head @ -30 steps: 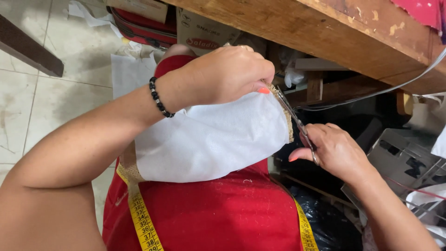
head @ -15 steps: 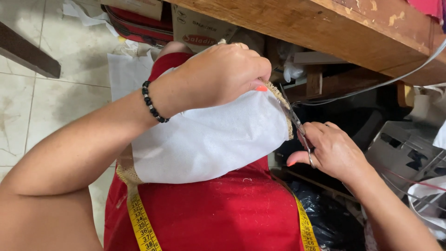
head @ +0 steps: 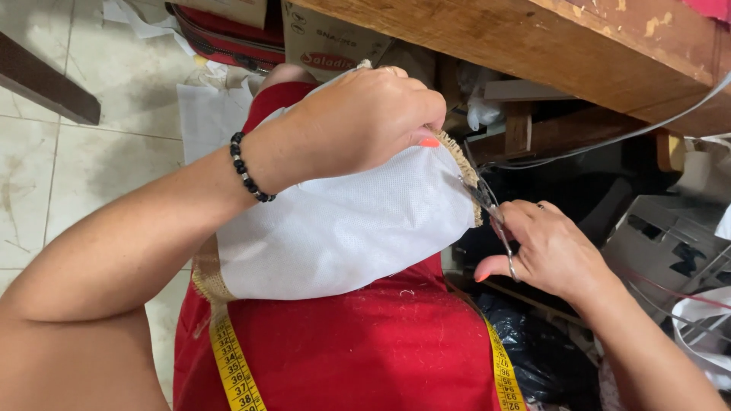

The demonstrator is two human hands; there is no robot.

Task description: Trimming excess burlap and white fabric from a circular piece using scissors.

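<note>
Left hand [head: 358, 125] is closed over the top edge of a white fabric piece [head: 343, 228], fingers curled down and thumb pinching right at the corner where the burlap edging [head: 464, 171] runs. That grip looks meant to keep the edge taut and lifted off the lap so the blades get a clean bite; hard to say how many layers are pinched, the fingers hide it. The fabric hangs below and left of that hand, draped over the red garment [head: 343, 350] on the lap, with more burlap trim showing at its lower left corner. Right hand [head: 552, 251] sits just right of the fabric edge, fingers closed through the handles of small scissors [head: 491, 217], one loop visible round a finger. Blades point up and left toward the left thumb, tips at the burlap strip just under the pinch; blade opening is too small to read, looks nearly shut. Cutting close to the pinch makes sense: least slack there. A black bead bracelet [head: 247, 167] sits on the left wrist. A yellow tape measure [head: 232, 358] hangs down on both sides of the lap, below the forearms, out of the cut line. A wooden table edge [head: 533, 38] runs above both hands; tiled floor [head: 76, 175] lies left of the left arm.
</note>
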